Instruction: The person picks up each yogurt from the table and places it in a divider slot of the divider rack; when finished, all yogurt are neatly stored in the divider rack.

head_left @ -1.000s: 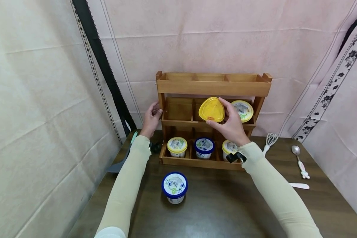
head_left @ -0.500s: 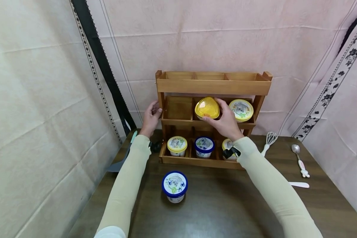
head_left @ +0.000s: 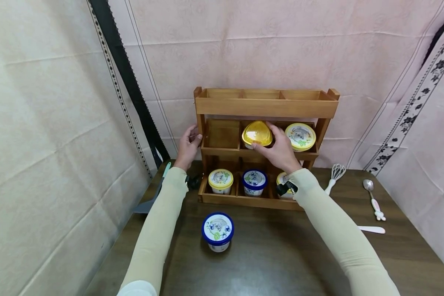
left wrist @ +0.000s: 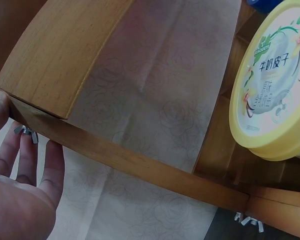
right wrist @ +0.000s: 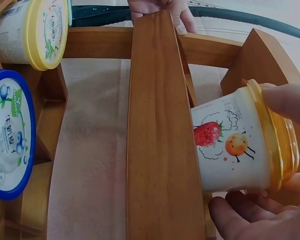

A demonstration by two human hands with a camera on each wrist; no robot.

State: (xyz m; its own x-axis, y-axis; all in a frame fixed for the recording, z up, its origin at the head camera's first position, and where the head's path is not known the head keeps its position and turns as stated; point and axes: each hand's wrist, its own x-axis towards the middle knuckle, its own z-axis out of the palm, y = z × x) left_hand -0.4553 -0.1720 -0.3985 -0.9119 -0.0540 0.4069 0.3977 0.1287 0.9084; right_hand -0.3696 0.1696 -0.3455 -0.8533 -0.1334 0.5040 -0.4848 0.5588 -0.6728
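My right hand (head_left: pixel 281 152) grips a white cup with a domed yellow lid (head_left: pixel 257 132), thumb and fingers around its rim. The cup sits low in the middle compartment of the middle tier of a wooden rack (head_left: pixel 266 109); the right wrist view shows fruit pictures on its side (right wrist: pixel 225 145). At the rack's left side my left hand (head_left: pixel 186 150) holds the upright (left wrist: pixel 125 155), thumb on one face and fingers on the other. A yellow-lidded round tub (head_left: pixel 300 137) stands in the compartment to the right of the cup.
On the bottom tier are two yellow-lidded tubs (head_left: pixel 220 180) and a blue-lidded tub (head_left: pixel 254 181). Another blue-lidded tub (head_left: pixel 217 230) stands on the table in front. A whisk (head_left: pixel 334 176), a spoon (head_left: pixel 373 201) and a white handle (head_left: pixel 371 229) lie right, a blue-grey utensil (head_left: pixel 144 206) left.
My right hand has moved slightly left and down with the yellow-lidded cup, lowering it into the middle compartment; its lid is less tilted toward the viewer. My left hand stays on the rack.
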